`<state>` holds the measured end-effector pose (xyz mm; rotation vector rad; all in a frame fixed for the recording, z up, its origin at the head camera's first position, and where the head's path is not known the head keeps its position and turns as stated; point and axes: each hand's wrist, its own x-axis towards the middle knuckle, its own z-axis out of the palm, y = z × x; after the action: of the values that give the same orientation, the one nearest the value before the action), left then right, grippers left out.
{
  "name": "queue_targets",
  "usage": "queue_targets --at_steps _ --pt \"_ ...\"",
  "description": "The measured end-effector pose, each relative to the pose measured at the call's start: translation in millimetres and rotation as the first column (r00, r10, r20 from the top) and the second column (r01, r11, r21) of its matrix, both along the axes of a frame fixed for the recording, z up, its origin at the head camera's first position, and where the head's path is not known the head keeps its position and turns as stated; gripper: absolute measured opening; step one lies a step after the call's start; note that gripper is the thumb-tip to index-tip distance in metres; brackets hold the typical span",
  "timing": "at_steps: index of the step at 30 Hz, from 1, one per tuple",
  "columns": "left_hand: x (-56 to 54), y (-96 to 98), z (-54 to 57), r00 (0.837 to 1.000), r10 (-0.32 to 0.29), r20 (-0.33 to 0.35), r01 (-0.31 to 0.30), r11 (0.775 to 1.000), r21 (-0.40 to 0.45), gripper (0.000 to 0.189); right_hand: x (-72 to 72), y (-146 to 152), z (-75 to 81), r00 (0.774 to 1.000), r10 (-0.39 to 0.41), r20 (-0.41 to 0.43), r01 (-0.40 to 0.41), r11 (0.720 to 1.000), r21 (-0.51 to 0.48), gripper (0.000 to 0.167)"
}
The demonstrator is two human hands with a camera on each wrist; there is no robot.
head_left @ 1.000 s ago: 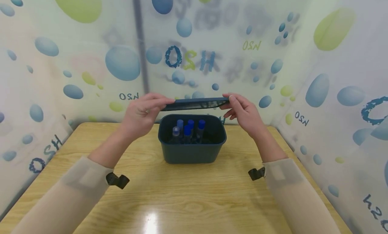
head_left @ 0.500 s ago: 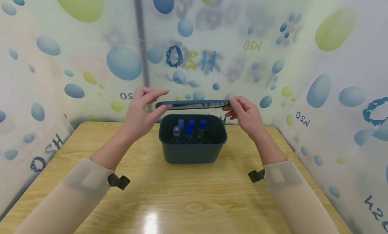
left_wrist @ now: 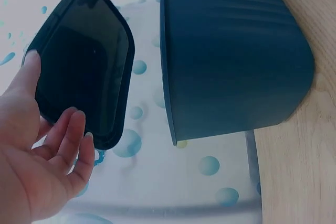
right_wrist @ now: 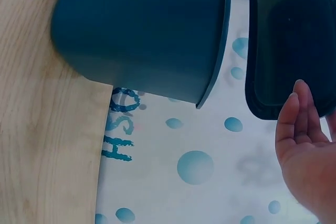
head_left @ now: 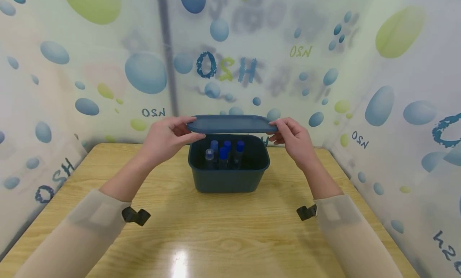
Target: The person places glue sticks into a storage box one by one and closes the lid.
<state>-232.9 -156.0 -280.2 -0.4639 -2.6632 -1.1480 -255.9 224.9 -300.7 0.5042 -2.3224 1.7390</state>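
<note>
A dark blue lid (head_left: 232,124) with rounded ends is held between my hands, raised above a matching dark storage box (head_left: 228,182). My left hand (head_left: 165,138) pinches the lid's left end between thumb and fingers. At the right end, my right hand (head_left: 294,141) grips the rim, thumb on top. The box stands open on the table, holding several small clear bottles with blue caps (head_left: 223,153). From below, the left wrist view shows the underside of the lid (left_wrist: 79,72), apart from the box's rim. In the right wrist view, right-hand fingertips (right_wrist: 300,85) touch the lid's underside.
The box stands toward the back of a wood-grain table (head_left: 223,238). Behind and beside it hang pale curtains (head_left: 90,61) printed with blue and green drops. A small black wrist camera (head_left: 136,216) sits at the left cuff and another (head_left: 306,212) at the right.
The left fingers loosened from the lid's left end, then took hold of it again. The lid has tilted, its upper face now toward the head camera. The box and bottles stay put.
</note>
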Motion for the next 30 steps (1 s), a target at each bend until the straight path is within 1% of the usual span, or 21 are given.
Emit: queue_targets --at_steps 4,8,13,17,19,23,25,27,30 --pt "1.6 -4.0 0.3 0.997 -0.035 0.069 0.036 0.999 -0.015 0.078 1.5 2.0 -3.4 1.0 -0.005 0.007 0.005 1.0 0.024 0.042" --pt "1.5 -5.2 -0.9 0.991 -0.07 0.113 0.072 0.997 -0.013 0.075 4.0 5.0 -7.4 1.0 0.0 0.008 0.0 0.998 0.061 0.038" --pt "-1.3 -6.2 -8.0 0.985 -0.108 0.133 0.108 0.994 0.005 0.066 8.3 9.2 -13.5 0.999 -0.009 0.036 0.005 0.993 0.12 0.034" --pt "-4.4 -7.7 -16.7 0.983 -0.113 0.144 0.113 0.994 0.011 0.066 10.7 10.8 -17.2 0.998 -0.015 0.057 0.006 0.987 0.158 0.033" --pt "-5.6 -8.7 -21.0 0.98 -0.111 0.163 0.11 0.994 0.016 0.071 11.5 11.1 -18.4 0.997 -0.02 0.072 0.007 0.985 0.173 0.037" --pt "-5.9 -10.7 -29.0 0.969 -0.104 0.224 0.098 0.994 0.036 0.086 13.1 11.4 -20.9 0.993 -0.037 0.115 0.012 0.976 0.216 0.061" --pt "-5.1 -11.7 -32.7 0.963 -0.102 0.25 0.093 0.994 0.048 0.09 14.0 11.8 -22.8 0.989 -0.041 0.144 0.005 0.97 0.244 0.07" --pt "-4.3 -12.5 -36.4 0.96 -0.1 0.26 0.09 0.995 0.052 0.09 15.1 12.3 -25.3 0.985 -0.031 0.168 -0.014 0.965 0.261 0.073" --pt "-3.6 -13.6 -41.8 0.959 -0.101 0.266 0.088 0.994 0.061 0.088 16.3 12.9 -29.8 0.981 -0.004 0.196 -0.049 0.962 0.268 0.072"
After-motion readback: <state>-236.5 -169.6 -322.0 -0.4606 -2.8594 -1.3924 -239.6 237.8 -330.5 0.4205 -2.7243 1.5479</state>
